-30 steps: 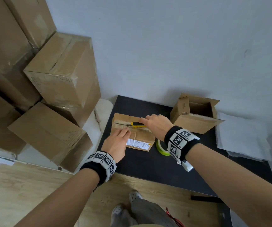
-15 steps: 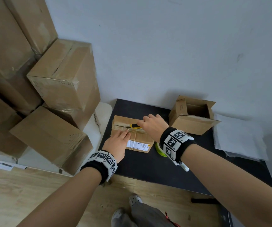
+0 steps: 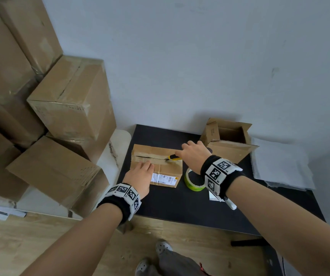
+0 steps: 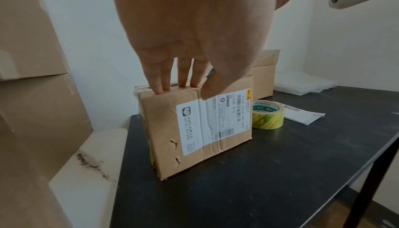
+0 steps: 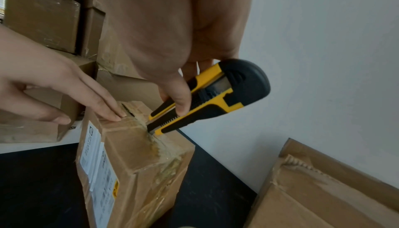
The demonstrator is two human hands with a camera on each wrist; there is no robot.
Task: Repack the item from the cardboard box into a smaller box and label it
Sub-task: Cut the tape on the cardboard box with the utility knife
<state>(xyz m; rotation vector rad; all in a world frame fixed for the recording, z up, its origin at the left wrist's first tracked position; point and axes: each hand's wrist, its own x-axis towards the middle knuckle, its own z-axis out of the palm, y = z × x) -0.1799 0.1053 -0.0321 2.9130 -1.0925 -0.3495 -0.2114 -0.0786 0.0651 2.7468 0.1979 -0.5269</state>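
Right hand (image 3: 193, 156) grips the yellow-and-black utility knife (image 5: 207, 96), fingers curled round the handle, thumb along its side; blade tip sits in the taped top seam of the sealed cardboard box (image 3: 157, 166). Seam is slit open from the box's 9 o'clock end up to the blade. Left hand (image 3: 140, 178) lies flat, fingers straight and together, pressing the box top beside the seam, thumb over the front edge above the shipping label (image 4: 213, 120). Box stands on the black table (image 3: 180, 202), approx. at the table's 10 o'clock. Smaller open box (image 3: 227, 140) at the table's 1 o'clock, flaps up, near the knife hand. Green tape roll (image 3: 193, 182) at 3 o'clock of the sealed box, just beside it; loose printed label (image 4: 302, 114) lies flat beyond the roll. Stacked cartons (image 3: 64, 108) at 9 o'clock, off the table.
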